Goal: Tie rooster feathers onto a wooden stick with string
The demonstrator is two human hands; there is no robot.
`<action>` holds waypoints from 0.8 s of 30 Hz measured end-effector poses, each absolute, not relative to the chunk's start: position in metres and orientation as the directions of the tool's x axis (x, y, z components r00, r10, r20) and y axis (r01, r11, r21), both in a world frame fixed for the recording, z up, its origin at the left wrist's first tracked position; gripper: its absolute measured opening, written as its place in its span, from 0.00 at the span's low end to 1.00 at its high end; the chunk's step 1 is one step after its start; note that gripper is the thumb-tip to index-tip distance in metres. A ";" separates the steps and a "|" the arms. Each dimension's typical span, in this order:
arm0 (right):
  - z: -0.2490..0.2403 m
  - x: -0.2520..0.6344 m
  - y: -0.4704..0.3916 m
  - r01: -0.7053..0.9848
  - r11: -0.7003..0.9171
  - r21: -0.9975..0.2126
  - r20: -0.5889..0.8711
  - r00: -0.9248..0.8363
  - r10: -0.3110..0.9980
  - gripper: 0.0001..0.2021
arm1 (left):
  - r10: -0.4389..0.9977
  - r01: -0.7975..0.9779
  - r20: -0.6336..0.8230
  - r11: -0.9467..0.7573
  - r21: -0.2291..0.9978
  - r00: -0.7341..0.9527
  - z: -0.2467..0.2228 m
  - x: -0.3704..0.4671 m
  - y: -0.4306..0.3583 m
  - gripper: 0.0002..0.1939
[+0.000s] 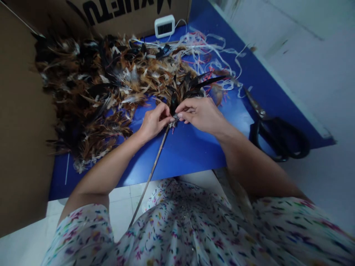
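A bunch of brown and black feathers (181, 88) lies between my hands, its pale, frayed quill ends toward me. My left hand (154, 122) is closed, thumb and forefinger pinching the bunch at its base. From just below those fingers a thin brown stick (152, 170) slants down past the table edge toward my lap. My right hand (203, 113) is closed too, its fingertips pinching the same base from the right, close to the left thumb. Exactly how the stick meets the feathers is hidden by the fingers.
Loose feathers (83, 81) cover the left and back of the blue table (194, 151). Large black-handled scissors (273, 133) lie at right. Tangled white and pink ribbon strips (216, 55), a small white display device (164, 26) and a cardboard box (133, 22) stand behind.
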State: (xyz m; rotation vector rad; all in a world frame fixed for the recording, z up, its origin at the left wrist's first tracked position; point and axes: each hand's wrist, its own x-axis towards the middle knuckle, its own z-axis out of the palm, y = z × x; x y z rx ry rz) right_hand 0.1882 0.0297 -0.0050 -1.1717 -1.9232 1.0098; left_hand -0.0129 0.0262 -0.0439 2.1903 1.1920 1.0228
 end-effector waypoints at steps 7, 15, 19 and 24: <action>-0.009 0.185 0.027 0.361 0.438 -0.823 0.284 -0.406 0.868 0.05 | 0.808 0.528 0.449 -0.589 0.611 0.381 -0.041 -0.012 0.027 0.18; -0.009 0.171 0.017 0.382 0.470 -0.796 0.319 -0.395 0.862 0.04 | 0.772 0.549 0.477 -0.635 0.544 0.420 -0.047 -0.017 0.029 0.18; -0.010 0.170 0.017 0.382 0.488 -0.785 0.339 -0.394 0.854 0.02 | 0.760 0.559 0.487 -0.648 0.518 0.430 -0.045 -0.017 0.027 0.17; -0.010 0.178 0.025 0.313 0.464 -0.829 0.333 -0.392 0.858 0.05 | 0.787 0.557 0.472 -0.616 0.558 0.397 -0.041 -0.015 0.023 0.15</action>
